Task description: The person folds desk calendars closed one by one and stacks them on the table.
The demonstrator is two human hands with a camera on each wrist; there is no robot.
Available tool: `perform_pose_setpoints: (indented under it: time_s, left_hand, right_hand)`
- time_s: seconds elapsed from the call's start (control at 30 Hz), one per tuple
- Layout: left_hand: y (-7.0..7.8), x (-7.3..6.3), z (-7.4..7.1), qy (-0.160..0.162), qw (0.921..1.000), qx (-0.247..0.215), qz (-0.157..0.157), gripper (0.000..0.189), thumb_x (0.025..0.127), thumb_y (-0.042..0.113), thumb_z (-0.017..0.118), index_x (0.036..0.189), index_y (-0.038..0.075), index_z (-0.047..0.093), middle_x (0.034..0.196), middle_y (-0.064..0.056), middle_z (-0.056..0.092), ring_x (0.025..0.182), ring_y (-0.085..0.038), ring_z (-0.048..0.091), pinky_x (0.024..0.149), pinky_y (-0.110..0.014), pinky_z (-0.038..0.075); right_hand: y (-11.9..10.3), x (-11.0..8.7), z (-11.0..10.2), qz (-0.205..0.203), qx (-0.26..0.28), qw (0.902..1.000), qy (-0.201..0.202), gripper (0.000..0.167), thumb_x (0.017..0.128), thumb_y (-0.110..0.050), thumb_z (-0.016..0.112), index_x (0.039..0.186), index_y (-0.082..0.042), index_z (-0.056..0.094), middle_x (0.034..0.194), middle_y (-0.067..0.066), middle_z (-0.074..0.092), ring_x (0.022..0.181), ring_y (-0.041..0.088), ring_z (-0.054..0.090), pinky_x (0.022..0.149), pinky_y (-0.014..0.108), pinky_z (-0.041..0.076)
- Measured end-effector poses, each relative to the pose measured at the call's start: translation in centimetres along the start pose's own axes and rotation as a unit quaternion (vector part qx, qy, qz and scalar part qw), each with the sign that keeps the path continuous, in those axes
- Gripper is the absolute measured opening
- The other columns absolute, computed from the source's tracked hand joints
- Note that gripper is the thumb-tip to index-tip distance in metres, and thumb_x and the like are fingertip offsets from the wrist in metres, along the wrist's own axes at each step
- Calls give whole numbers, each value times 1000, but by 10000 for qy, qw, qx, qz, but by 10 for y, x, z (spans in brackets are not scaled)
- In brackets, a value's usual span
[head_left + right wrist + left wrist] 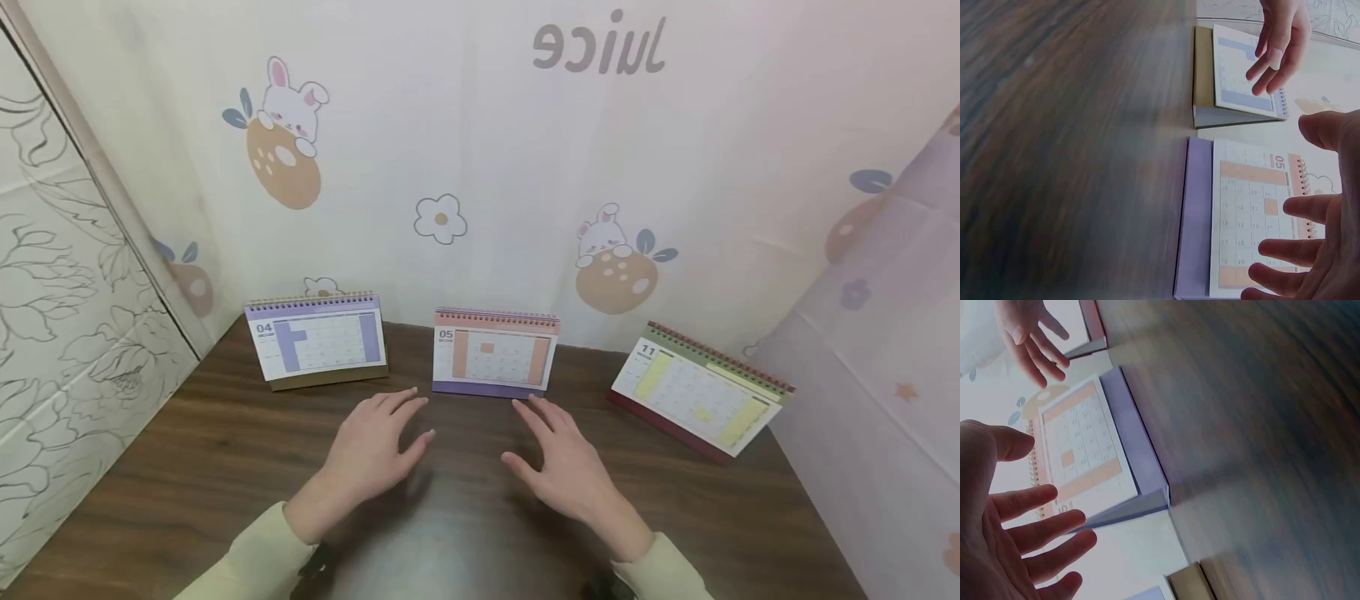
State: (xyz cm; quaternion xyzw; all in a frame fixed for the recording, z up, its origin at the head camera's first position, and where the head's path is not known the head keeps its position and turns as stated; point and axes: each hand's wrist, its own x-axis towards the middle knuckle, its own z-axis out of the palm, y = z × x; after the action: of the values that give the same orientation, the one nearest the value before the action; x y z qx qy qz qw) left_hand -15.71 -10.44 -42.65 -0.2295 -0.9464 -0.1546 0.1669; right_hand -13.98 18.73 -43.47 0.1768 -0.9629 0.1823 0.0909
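Note:
Three spiral-bound desk calendars stand along the back of the table. The middle one, a calendar marked 05 (495, 354) with orange bands and a purple base, is closest to both hands. In front of its left side is my left hand (371, 446), fingers spread and holding nothing. My right hand (562, 462) hovers before its right side, also spread and not holding anything. Further left stands the purple-banded calendar marked 04 (322, 342) on a brown base. To the right, the yellow-banded calendar marked 11 (697, 392) sits angled on a dark red base.
Dark wood-grain table (450, 517) lies under the hands. Behind it hangs a pale curtain (480, 150) printed with rabbits and flowers. A white panel with line-drawn flowers (60, 275) borders the left side, and more curtain folds close the right.

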Motion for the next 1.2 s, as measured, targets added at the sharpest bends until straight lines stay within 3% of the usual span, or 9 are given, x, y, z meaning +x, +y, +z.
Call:
perform_pose_setpoints:
  time_s: [0.33, 0.7, 1.0, 1.2]
  left_hand:
    - [-24, -3, -10, 478, 9988, -19, -103, 37, 92, 36, 67, 120, 12, 70, 124, -8, 68, 111, -30, 63, 97, -48, 47]
    - [-69, -3, -38, 1477, 9874, -36, -575, 31, 91, 30, 69, 113, 9, 71, 110, -13, 72, 96, -38, 67, 77, -55, 52]
    - [-96, -5, -57, 1536, 9789, -218, -1333, 31, 93, 28, 65, 116, 8, 69, 108, -20, 70, 97, -39, 66, 71, -60, 48]
    - [-114, -1, -71, 1740, 9650, -425, -1916, 36, 97, 33, 59, 120, 6, 67, 107, -21, 69, 95, -41, 63, 74, -60, 43]
  right_hand:
    - [-20, 13, 6, -80, 395, 9989, -224, 76, 92, -67, 54, 152, -22, 43, 155, 7, 40, 140, 31, 38, 104, 56, 40]
    - [-45, 35, 19, -275, 718, 9965, -334, 76, 93, -69, 49, 153, -22, 42, 154, 7, 41, 140, 28, 38, 108, 52, 37]
    - [-64, 57, 33, -571, 902, 9934, -429, 72, 96, -61, 53, 152, -18, 42, 154, 8, 41, 140, 28, 39, 111, 48, 35]
    - [-74, 77, 35, -686, 985, 9921, -376, 68, 97, -56, 54, 152, -18, 42, 153, 10, 42, 139, 29, 40, 110, 48, 35]
